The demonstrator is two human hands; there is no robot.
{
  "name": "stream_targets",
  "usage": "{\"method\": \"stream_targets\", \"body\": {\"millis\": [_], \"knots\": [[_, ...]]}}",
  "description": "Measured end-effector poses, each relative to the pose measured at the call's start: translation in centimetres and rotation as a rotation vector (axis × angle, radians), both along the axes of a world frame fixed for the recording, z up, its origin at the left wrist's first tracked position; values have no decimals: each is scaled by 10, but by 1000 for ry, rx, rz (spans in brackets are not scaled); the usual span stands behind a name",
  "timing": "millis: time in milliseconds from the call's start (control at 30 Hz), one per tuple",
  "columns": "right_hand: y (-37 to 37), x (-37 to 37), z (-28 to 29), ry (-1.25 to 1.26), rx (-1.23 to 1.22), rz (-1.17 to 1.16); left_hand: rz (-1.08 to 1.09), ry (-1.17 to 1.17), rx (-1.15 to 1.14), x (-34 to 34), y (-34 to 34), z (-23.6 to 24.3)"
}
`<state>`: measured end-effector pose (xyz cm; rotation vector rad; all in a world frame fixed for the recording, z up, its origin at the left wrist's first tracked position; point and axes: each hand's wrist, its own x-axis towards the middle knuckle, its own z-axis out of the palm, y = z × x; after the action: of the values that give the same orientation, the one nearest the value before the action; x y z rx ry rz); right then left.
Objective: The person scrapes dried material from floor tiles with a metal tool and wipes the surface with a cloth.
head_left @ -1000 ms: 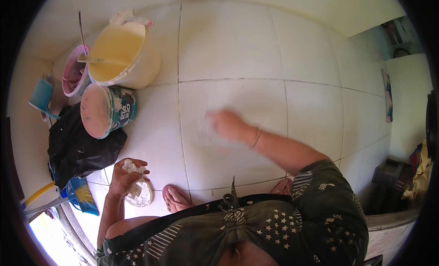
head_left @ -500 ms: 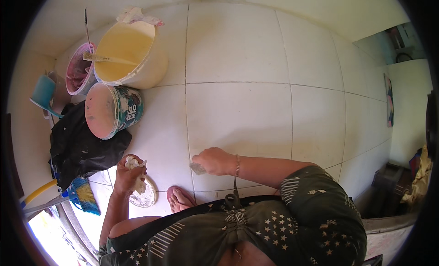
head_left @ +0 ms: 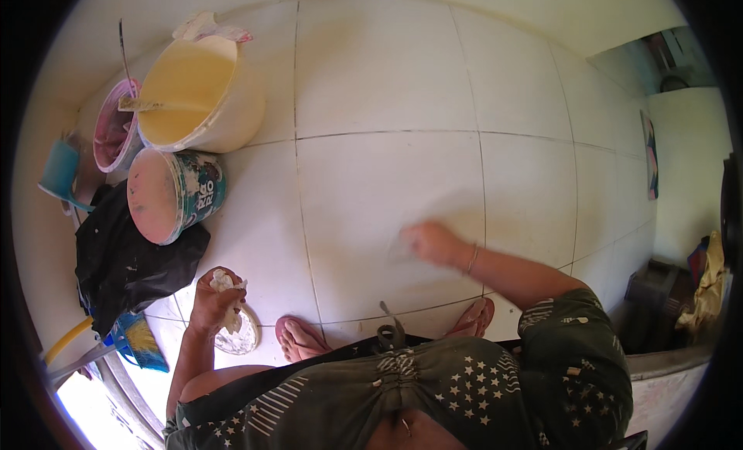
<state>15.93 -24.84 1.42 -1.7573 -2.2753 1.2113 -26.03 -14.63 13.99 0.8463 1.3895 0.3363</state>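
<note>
My left hand [head_left: 210,301] is closed around a crumpled white cloth or paper [head_left: 229,295], held above a round white lid [head_left: 238,335] on the floor. My right hand [head_left: 435,243], smeared by motion, is out over the white floor tiles [head_left: 371,187]. Its fingers look closed on a small, flat grey piece [head_left: 398,246], which shows only as a faint blur. What that piece is made of cannot be made out.
A large tub of yellowish liquid [head_left: 246,113] with a stick across it stands at far left. Around it are a pinkish-lidded paint bucket [head_left: 152,195], a pink-rimmed bucket [head_left: 116,125], a blue dipper [head_left: 60,167], black plastic [head_left: 135,256] and a broom [head_left: 141,342]. My sandalled feet [head_left: 300,338] are below.
My right hand has swept to the right and slightly away over the tiles with the grey piece. My left hand keeps its hold on the crumpled white cloth or paper. The view has shifted slightly.
</note>
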Motion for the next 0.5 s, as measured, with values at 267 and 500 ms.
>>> {"method": "stream_targets", "body": {"millis": [267, 500], "knots": [[53, 201, 76, -320, 385, -481, -66, 10, -45, 11, 1, -8], [-104, 86, 6, -4, -97, -181, -97, 6, -60, 14, 3, -18]]}}
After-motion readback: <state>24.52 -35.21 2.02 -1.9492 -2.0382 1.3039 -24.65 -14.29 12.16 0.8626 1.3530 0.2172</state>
